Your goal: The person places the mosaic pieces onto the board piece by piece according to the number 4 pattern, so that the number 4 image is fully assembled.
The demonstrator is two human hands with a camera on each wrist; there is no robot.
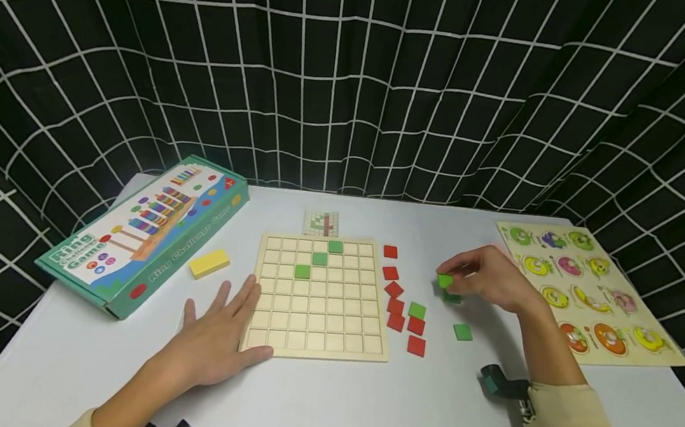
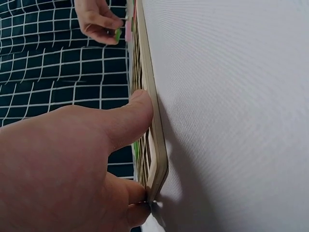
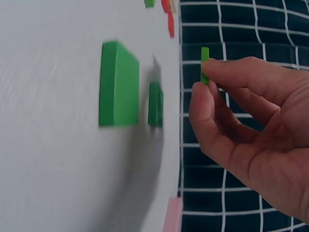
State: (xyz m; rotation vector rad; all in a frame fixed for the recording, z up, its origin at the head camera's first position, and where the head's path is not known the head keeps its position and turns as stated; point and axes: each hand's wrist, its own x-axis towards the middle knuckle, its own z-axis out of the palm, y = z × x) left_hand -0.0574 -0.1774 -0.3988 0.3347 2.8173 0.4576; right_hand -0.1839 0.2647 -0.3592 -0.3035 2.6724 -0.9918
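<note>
Head view: the pale, wood-like grid board (image 1: 332, 305) is a flat square of shallow square cells, lying on finely textured white cloth (image 1: 344, 418). The left hand (image 1: 213, 343) is spread at its left edge, thumb on the near-left corner. Right of the board, the right hand (image 1: 493, 279) pinches a thin, smooth green tile (image 1: 445, 281), raised off the cloth. The held tile's sides look equal, neither axis longer; its face seems roughly level, though fingers partly hide it. Red tiles (image 1: 416, 347) lie just right of the board.
</note>
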